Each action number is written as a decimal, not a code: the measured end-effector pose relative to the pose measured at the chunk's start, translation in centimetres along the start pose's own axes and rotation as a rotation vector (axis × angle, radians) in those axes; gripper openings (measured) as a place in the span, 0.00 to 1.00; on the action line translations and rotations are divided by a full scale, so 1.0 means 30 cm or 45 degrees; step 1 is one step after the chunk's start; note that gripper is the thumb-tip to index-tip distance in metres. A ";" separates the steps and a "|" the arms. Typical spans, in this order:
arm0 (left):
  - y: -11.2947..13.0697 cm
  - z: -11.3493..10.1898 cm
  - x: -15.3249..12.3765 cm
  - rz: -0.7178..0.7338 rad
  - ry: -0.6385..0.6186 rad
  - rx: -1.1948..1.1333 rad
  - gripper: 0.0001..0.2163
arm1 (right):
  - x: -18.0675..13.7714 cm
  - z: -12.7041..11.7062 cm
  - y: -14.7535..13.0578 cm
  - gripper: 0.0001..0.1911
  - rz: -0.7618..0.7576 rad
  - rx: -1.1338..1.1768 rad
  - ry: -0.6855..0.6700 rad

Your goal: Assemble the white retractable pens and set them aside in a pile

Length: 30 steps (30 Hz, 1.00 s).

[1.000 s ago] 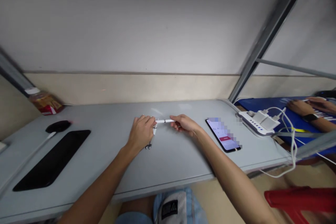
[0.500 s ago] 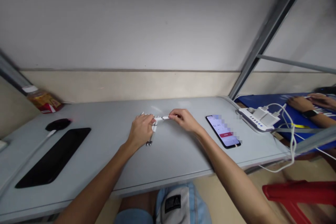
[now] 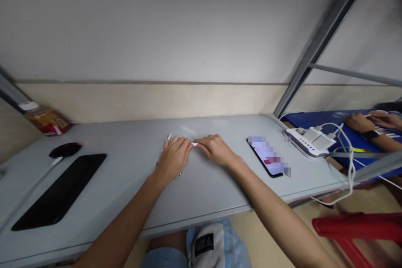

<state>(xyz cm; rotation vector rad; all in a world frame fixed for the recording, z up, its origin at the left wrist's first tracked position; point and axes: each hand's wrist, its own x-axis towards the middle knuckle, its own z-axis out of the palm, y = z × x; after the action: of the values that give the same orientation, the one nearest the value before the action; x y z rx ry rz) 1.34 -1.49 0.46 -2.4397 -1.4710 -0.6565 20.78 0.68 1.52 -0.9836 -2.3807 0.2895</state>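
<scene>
My left hand rests on the grey table near its middle, fingers curled over several white pens whose tips stick out past my knuckles. My right hand lies right beside it, fingers pinched on a white pen that bridges the small gap between both hands. Most of that pen is hidden by my fingers. A phone with a lit screen lies on the table to the right of my right hand.
A black flat slab and a dark oval object with a white cable lie at the left. A labelled bottle stands at the back left. A white power strip with chargers sits at right; another person's hands work beyond it. A red stool stands below.
My right hand has slid left along the white pen until both hands nearly touch; the visible length of pen between them has shrunk to a sliver.
</scene>
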 end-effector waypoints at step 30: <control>0.023 0.002 -0.002 0.004 -0.069 -0.087 0.14 | 0.006 0.052 -0.018 0.11 -0.053 0.105 -0.024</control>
<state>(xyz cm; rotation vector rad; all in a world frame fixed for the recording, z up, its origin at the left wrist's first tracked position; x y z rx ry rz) 1.92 -1.85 0.41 -2.5294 -1.4881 -0.6553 19.49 0.45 0.51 -0.8959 -2.3829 0.3796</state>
